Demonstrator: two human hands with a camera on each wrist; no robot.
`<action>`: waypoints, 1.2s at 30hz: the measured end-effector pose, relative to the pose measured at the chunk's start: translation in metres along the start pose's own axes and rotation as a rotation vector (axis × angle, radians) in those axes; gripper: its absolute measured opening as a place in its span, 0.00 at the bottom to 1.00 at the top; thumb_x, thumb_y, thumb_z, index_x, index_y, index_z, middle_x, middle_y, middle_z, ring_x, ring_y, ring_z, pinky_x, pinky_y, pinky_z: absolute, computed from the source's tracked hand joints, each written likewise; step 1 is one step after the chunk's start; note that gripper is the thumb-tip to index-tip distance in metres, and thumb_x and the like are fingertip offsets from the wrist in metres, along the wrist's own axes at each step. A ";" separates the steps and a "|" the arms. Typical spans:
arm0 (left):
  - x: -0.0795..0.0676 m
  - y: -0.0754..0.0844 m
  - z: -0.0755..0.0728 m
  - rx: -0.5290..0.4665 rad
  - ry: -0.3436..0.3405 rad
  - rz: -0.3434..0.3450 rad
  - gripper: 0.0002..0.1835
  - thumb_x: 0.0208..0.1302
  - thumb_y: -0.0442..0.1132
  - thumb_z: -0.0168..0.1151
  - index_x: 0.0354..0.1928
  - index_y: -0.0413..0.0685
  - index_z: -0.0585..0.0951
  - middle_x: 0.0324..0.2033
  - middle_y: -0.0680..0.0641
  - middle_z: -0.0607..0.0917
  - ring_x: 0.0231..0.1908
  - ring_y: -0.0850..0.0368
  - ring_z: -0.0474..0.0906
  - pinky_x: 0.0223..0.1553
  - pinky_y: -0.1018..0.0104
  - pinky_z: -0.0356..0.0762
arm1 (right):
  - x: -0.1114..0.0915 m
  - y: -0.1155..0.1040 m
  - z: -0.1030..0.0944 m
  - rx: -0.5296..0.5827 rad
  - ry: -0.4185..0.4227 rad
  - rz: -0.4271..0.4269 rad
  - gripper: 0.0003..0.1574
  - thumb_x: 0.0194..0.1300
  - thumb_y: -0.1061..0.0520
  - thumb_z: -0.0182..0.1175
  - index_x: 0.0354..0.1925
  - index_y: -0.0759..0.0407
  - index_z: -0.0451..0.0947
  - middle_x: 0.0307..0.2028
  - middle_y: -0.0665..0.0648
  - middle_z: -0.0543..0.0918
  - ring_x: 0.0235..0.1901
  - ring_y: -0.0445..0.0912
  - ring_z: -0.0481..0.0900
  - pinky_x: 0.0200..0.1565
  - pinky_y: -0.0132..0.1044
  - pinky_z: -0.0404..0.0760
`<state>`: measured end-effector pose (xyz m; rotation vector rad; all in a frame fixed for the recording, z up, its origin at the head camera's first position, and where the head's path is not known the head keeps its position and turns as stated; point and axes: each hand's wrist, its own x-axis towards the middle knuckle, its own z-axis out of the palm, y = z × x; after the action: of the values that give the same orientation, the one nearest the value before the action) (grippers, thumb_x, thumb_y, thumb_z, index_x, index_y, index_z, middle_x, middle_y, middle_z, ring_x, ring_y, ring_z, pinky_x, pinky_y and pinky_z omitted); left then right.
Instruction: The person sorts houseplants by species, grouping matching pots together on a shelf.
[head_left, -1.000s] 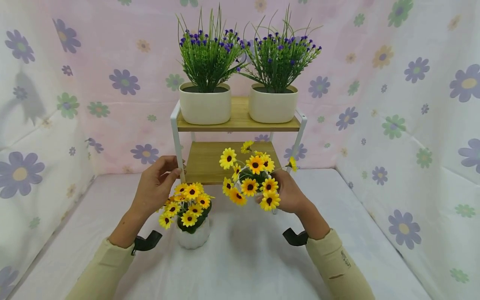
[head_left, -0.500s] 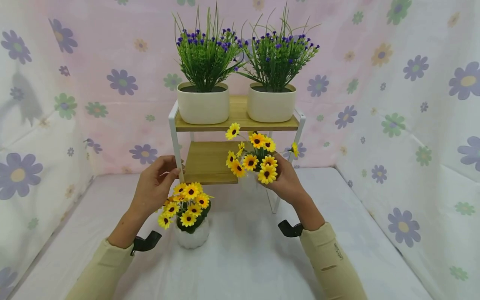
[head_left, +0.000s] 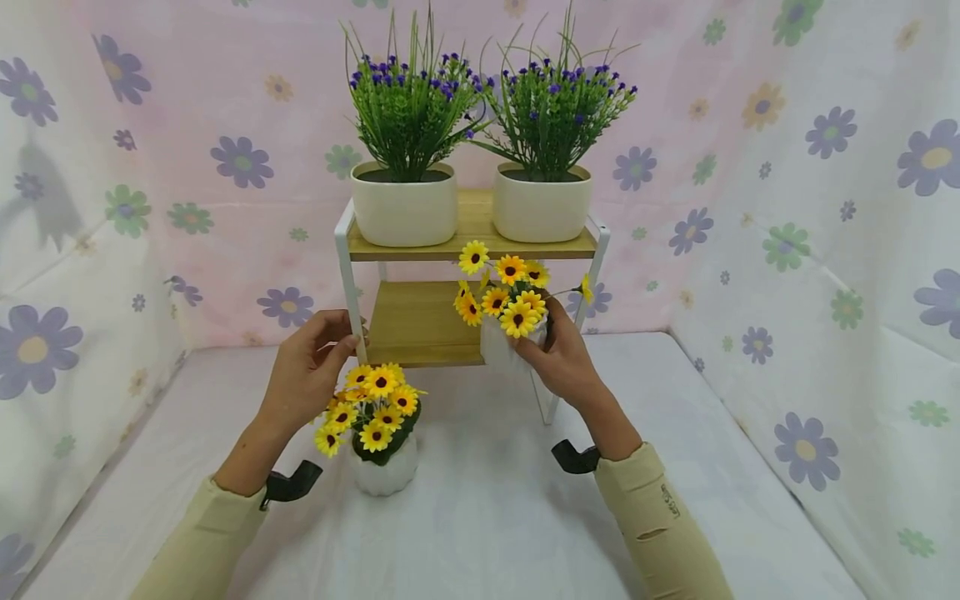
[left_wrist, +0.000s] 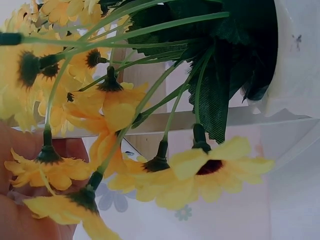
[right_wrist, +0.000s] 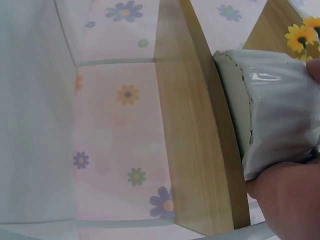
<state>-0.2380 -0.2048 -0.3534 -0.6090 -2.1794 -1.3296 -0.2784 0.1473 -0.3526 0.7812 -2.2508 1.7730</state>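
Observation:
My right hand [head_left: 566,358] grips a white pot [head_left: 498,348] of yellow artificial sunflowers [head_left: 495,302] at the front right of the rack's lower shelf [head_left: 423,321]. In the right wrist view, the pot's base [right_wrist: 237,107] lies right at the shelf's front edge [right_wrist: 220,120], thumb and fingers at its sides. My left hand [head_left: 306,367] pinches the rack's white left post [head_left: 347,292]. A second potted sunflower plant [head_left: 384,471] stands on the table just in front of it; its flowers [left_wrist: 205,172] partly cover that hand in the left wrist view.
Two cream planters [head_left: 405,208] with purple-flowered grass stand side by side on the rack's upper shelf [head_left: 474,225]. A white cloth [head_left: 480,517] covers the table. Flower-printed fabric [head_left: 247,233] hangs behind and along both sides.
My right hand has carried the potted sunflowers up and forward, from in front of the rack to the lower shelf's front edge. The left hand stays at the post.

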 end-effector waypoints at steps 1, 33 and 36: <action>0.000 0.000 0.000 -0.001 0.000 0.000 0.15 0.72 0.29 0.56 0.58 0.41 0.76 0.47 0.45 0.83 0.46 0.61 0.82 0.47 0.78 0.80 | 0.000 -0.001 0.001 0.001 0.002 -0.010 0.49 0.69 0.59 0.61 0.78 0.50 0.45 0.74 0.50 0.57 0.69 0.46 0.63 0.68 0.44 0.69; 0.001 0.001 -0.001 -0.013 0.006 0.010 0.15 0.72 0.28 0.56 0.58 0.40 0.76 0.47 0.45 0.83 0.46 0.62 0.82 0.47 0.78 0.80 | -0.011 -0.017 0.023 -0.431 0.287 -0.277 0.46 0.70 0.67 0.54 0.78 0.49 0.46 0.74 0.48 0.56 0.73 0.41 0.57 0.73 0.41 0.59; 0.000 0.001 0.000 -0.022 0.001 0.017 0.15 0.71 0.28 0.56 0.58 0.42 0.77 0.47 0.44 0.83 0.46 0.60 0.82 0.47 0.78 0.80 | -0.020 -0.021 0.029 -0.475 0.348 -0.261 0.50 0.66 0.66 0.59 0.77 0.51 0.47 0.72 0.51 0.60 0.71 0.42 0.60 0.71 0.44 0.64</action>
<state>-0.2376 -0.2048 -0.3524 -0.6336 -2.1569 -1.3461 -0.2462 0.1220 -0.3519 0.5797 -2.0922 1.0941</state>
